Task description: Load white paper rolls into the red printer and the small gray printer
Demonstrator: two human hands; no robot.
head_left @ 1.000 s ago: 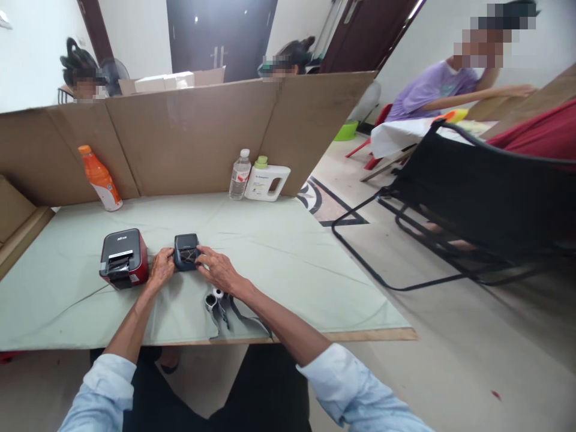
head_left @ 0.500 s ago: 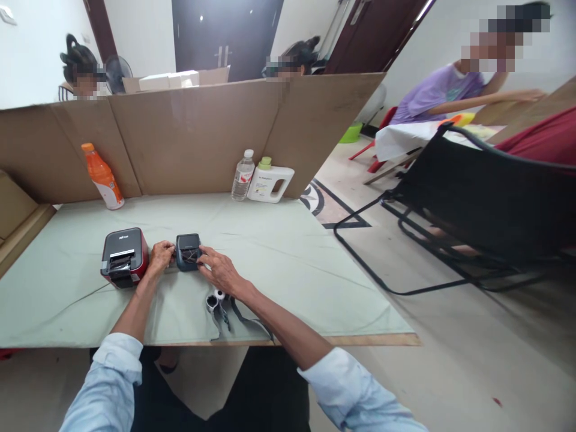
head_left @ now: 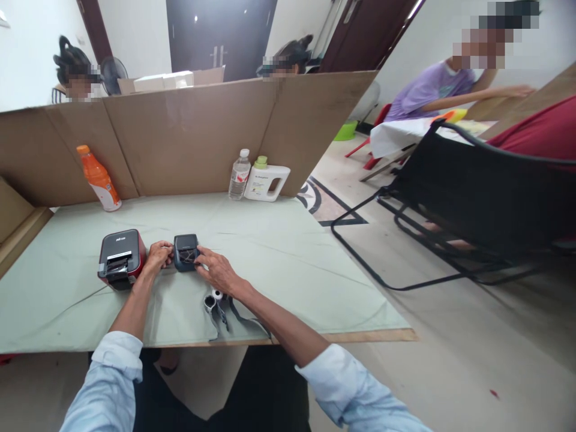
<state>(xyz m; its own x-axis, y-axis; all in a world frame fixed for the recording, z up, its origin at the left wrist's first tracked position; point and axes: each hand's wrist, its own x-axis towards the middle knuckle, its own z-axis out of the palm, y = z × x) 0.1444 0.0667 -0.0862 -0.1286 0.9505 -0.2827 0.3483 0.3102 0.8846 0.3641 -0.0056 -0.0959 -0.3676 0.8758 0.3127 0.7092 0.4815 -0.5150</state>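
A small dark label printer (head_left: 185, 241) stands on the table, with a black crinkled strip across its front. At its left side is my left hand (head_left: 158, 255), its fingers curled and pressed together against the edge. My right hand (head_left: 216, 269) grips the opposite side, fingertips on the casing near the front corner. What lies under the fingertips is hidden. Left of my left wrist sits a larger black and red label printer (head_left: 121, 247), a dark strip at its front opening. Small rolls with loose grey strips (head_left: 218, 306) lie below my right wrist.
A cardboard panel (head_left: 189, 138) closes off the back of the table (head_left: 288, 270). Before it stand an orange bottle (head_left: 99, 180), a clear bottle (head_left: 239, 175) and a white jug (head_left: 261, 187). A black folding chair (head_left: 477, 198) is on the right; several people sit beyond.
The whole view has shifted slightly, so things appear a little further left. Both hands stay at the small label printer, with no clear change of grip.
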